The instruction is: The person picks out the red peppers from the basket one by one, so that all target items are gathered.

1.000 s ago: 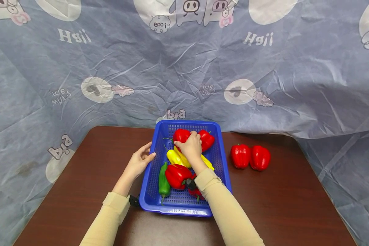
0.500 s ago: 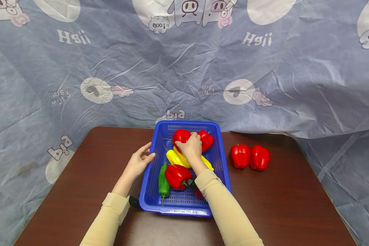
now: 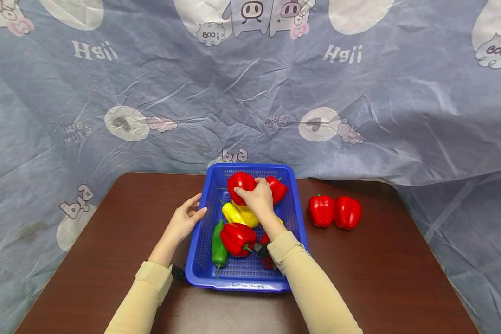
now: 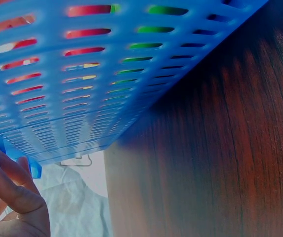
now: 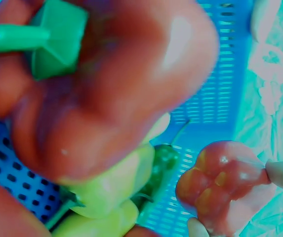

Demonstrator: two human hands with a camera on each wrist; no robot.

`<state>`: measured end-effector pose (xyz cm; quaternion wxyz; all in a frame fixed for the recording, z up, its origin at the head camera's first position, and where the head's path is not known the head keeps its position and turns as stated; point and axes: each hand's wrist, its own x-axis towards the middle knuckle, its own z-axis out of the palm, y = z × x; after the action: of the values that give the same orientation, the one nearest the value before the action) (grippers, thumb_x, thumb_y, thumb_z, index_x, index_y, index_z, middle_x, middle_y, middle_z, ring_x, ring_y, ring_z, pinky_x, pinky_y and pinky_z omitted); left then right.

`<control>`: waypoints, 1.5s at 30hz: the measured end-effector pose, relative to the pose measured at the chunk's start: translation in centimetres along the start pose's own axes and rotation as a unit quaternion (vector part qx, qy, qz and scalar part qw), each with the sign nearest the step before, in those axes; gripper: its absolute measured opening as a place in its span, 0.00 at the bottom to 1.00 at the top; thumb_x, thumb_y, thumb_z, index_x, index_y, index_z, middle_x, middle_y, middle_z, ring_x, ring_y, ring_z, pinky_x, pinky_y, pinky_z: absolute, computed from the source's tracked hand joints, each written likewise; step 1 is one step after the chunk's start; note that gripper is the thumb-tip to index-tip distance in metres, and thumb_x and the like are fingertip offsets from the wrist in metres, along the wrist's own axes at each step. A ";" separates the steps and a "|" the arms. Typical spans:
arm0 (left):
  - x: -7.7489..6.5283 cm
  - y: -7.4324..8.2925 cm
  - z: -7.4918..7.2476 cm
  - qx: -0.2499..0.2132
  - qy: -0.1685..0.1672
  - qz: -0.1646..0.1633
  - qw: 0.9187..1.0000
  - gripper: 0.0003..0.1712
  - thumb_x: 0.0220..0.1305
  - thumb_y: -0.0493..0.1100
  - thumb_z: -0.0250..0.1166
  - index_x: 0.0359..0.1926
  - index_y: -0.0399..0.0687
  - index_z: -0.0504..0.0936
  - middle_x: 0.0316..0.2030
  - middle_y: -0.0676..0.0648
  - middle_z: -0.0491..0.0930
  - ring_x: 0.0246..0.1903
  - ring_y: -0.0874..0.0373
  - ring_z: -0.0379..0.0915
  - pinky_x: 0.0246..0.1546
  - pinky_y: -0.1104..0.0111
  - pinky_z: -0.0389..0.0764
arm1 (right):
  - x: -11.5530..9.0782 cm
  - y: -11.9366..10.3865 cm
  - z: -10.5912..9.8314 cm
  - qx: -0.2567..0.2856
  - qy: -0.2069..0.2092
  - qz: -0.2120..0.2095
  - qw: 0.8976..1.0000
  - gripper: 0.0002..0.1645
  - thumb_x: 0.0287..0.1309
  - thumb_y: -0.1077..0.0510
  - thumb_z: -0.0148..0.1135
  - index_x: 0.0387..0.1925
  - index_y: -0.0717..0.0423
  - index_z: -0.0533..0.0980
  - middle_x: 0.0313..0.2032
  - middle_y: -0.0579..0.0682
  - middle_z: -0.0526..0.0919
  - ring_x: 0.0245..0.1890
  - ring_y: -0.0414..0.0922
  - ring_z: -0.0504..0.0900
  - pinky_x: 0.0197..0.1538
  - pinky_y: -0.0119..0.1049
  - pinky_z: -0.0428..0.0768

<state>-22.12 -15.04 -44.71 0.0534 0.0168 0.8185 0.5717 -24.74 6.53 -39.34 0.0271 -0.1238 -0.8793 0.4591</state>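
Note:
Near the back of the blue basket (image 3: 244,284), my right hand (image 3: 259,197) grips a red bell pepper (image 3: 240,182) between thumb and fingers. The right wrist view shows this bell pepper (image 5: 225,182) with its lobed end towards the camera. My left hand (image 3: 183,220) touches the basket's left rim with relaxed fingers, also seen at the rim as the left hand (image 4: 15,197) in its wrist view. Yellow peppers (image 3: 231,214), a long green pepper (image 3: 219,246) and more red bell peppers (image 3: 238,239) lie in the basket. My right sleeve partly covers one red bell pepper (image 3: 268,263).
Two red bell peppers (image 3: 321,211) sit side by side on the brown table (image 3: 359,278), right of the basket. Another red bell pepper (image 3: 277,189) lies in the basket's back right corner. A grey-blue printed cloth (image 3: 234,93) hangs behind the table.
The red bell pepper in my right hand has risen a little and moved slightly left. My left hand stays at the rim, and the whole head view has shifted slightly.

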 end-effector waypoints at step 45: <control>0.0 0.1 -0.2 0.016 -0.008 -0.011 1.000 0.35 0.70 0.42 0.62 0.74 0.45 0.61 0.56 0.35 0.74 0.32 0.62 0.75 0.34 0.74 0.80 | -3.2 6.7 -16.7 0.180 -0.006 0.066 0.981 0.47 0.64 0.41 0.60 0.75 0.59 0.55 0.70 0.59 0.65 0.64 0.50 0.72 0.61 0.35 0.77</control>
<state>-22.12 -15.17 -44.60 0.0659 0.0137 0.8270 0.5581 -17.68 22.82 -34.97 0.0136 -0.1723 -0.7725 0.6110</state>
